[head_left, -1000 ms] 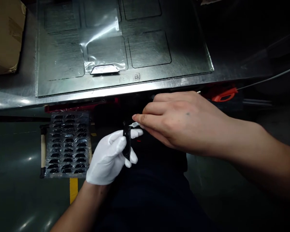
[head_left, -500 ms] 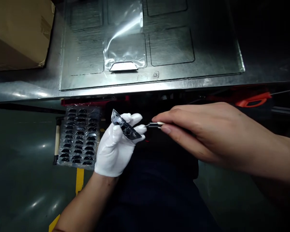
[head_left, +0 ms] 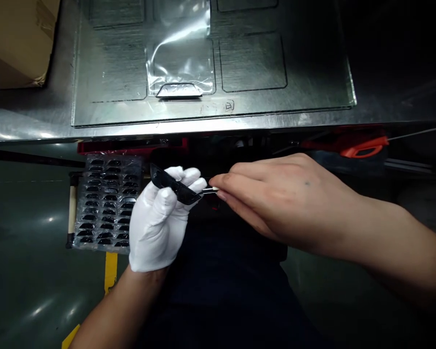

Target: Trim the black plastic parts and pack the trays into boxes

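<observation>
In my white-gloved left hand (head_left: 158, 228) is a small black plastic part (head_left: 174, 188), tapered at its ends and gripped between thumb and fingers. My bare right hand (head_left: 276, 198) pinches a slim tool with a pale and dark handle (head_left: 210, 191), perhaps a craft knife. Its tip is at the right end of the black part; whether they touch I cannot tell. A similar trapezoid part (head_left: 179, 90) lies on the bench at the lower end of a clear plastic bag (head_left: 181, 60).
A clear tray (head_left: 107, 201) with rows of black parts stands low at the left. The metal bench (head_left: 247, 123) carries a glass sheet (head_left: 123, 111) and a cardboard box (head_left: 20, 43). An orange-handled tool (head_left: 366, 148) hangs under the bench edge at right.
The tool in my right hand has come closer to the black part, up to its right end. The part has tilted and its face looks darker. The whole view has shifted slightly.
</observation>
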Demonstrator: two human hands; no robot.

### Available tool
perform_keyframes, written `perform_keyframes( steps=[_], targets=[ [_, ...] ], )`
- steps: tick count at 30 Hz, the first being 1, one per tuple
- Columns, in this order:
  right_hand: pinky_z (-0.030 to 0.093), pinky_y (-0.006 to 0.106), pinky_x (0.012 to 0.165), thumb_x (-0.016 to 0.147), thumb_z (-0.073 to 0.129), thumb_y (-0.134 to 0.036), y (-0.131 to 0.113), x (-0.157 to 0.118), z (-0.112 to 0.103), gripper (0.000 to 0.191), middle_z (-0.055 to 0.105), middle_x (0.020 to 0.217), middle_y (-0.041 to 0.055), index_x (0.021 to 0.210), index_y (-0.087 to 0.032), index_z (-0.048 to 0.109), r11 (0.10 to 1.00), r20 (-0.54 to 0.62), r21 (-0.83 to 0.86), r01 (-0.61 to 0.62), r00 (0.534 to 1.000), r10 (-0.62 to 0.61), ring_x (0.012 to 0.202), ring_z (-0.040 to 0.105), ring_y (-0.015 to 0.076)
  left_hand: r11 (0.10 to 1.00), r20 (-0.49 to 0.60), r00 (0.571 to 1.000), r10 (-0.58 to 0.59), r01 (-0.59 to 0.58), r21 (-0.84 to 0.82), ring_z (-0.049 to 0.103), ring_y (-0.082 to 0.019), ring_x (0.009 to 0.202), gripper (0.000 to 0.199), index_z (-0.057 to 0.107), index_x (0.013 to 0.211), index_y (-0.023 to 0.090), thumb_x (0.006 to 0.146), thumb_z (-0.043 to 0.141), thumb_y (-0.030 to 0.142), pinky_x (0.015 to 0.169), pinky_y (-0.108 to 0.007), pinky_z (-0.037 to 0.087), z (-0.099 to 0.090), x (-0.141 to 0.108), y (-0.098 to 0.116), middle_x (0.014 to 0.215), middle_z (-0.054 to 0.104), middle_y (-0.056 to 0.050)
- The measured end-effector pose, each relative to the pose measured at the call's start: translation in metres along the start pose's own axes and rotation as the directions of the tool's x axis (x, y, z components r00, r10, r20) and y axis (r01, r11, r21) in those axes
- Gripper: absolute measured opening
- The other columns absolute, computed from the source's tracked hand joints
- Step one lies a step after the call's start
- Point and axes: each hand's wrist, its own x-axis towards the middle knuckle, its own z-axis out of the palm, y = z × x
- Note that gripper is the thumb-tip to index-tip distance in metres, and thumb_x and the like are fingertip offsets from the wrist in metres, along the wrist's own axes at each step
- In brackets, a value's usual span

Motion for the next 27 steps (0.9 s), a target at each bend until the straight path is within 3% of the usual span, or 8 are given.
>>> perform_keyframes(
  steps=[7, 10, 17, 20, 22, 24, 27],
  targets=[
    [0.033, 0.031, 0.057, 0.105, 0.046, -0.021, -0.002, -0.002, 0.002, 0.026, 0.071, 0.08, 0.0039, 0.097, -0.019, 0.071, 0.999, 0.026, -0.051, 0.002, 1.0, 0.0, 0.067, 0.061, 0.0173, 0.999, 0.0, 1.0, 0.027, -0.027, 0.025, 0.073, -0.019, 0.104, 0.024, 0.073, 0.108, 0.023, 0.087, 0.082, 0.033, 0.099, -0.036, 0.061, -0.001, -0.002, 0.0, 0.107, 0.075, -0.005],
    [0.034, 0.031, 0.059, 0.105, 0.046, -0.02, -0.001, -0.003, 0.003, 0.027, 0.071, 0.081, 0.0038, 0.1, -0.02, 0.072, 0.999, 0.022, -0.045, -0.003, 1.0, 0.004, 0.067, 0.061, 0.0171, 0.999, 0.017, 0.999, 0.029, -0.03, 0.032, 0.073, -0.019, 0.102, 0.026, 0.073, 0.108, 0.023, 0.086, 0.082, 0.033, 0.096, -0.035, 0.062, -0.001, -0.002, 0.0, 0.11, 0.075, -0.005],
    [0.039, 0.028, 0.059, 0.105, 0.048, -0.022, -0.003, -0.005, 0.005, 0.025, 0.073, 0.087, 0.0041, 0.112, -0.019, 0.072, 0.999, 0.038, 0.049, -0.007, 0.999, 0.005, 0.069, 0.064, 0.0159, 0.982, -0.034, 0.987, 0.159, -0.154, 0.114, 0.075, -0.022, 0.103, 0.023, 0.077, 0.105, 0.024, 0.084, 0.085, 0.028, 0.1, -0.038, 0.061, 0.008, -0.004, -0.006, 0.109, 0.077, -0.005],
    [0.044, 0.028, 0.062, 0.107, 0.046, -0.027, 0.002, -0.009, 0.004, 0.029, 0.074, 0.09, 0.0048, 0.116, -0.019, 0.073, 0.988, -0.002, 0.157, -0.009, 1.0, 0.01, 0.072, 0.066, 0.0158, 0.978, -0.015, 0.985, 0.172, -0.169, 0.12, 0.075, -0.021, 0.103, 0.021, 0.078, 0.107, 0.023, 0.086, 0.082, 0.027, 0.1, -0.038, 0.062, 0.009, -0.002, -0.009, 0.11, 0.077, -0.006],
    [0.049, 0.029, 0.067, 0.107, 0.046, -0.03, 0.015, -0.013, 0.004, 0.031, 0.076, 0.097, 0.006, 0.123, -0.02, 0.072, 0.977, -0.09, 0.212, -0.032, 0.995, 0.052, 0.079, 0.069, 0.0174, 0.983, -0.011, 0.988, 0.154, -0.152, 0.102, 0.075, -0.021, 0.104, 0.022, 0.077, 0.109, 0.024, 0.087, 0.081, 0.028, 0.099, -0.037, 0.063, 0.008, 0.0, -0.01, 0.112, 0.077, -0.006],
    [0.052, 0.031, 0.076, 0.106, 0.048, -0.029, 0.039, -0.016, 0.007, 0.032, 0.076, 0.107, 0.0077, 0.128, -0.021, 0.07, 0.972, -0.228, 0.198, -0.123, 0.959, 0.168, 0.09, 0.07, 0.0203, 0.989, -0.023, 0.993, 0.114, -0.112, 0.092, 0.076, -0.022, 0.105, 0.023, 0.076, 0.11, 0.025, 0.088, 0.08, 0.029, 0.097, -0.038, 0.064, 0.007, 0.001, -0.009, 0.114, 0.077, -0.007],
    [0.053, 0.036, 0.086, 0.103, 0.052, -0.024, 0.092, -0.018, 0.015, 0.033, 0.075, 0.111, 0.0102, 0.129, -0.02, 0.072, 0.934, -0.456, 0.109, -0.342, 0.817, 0.352, 0.099, 0.068, 0.0239, 0.991, -0.094, 0.995, 0.041, -0.029, 0.132, 0.077, -0.024, 0.103, 0.026, 0.076, 0.109, 0.025, 0.085, 0.083, 0.032, 0.095, -0.039, 0.065, 0.008, 0.002, -0.008, 0.112, 0.078, -0.007]
  ],
)
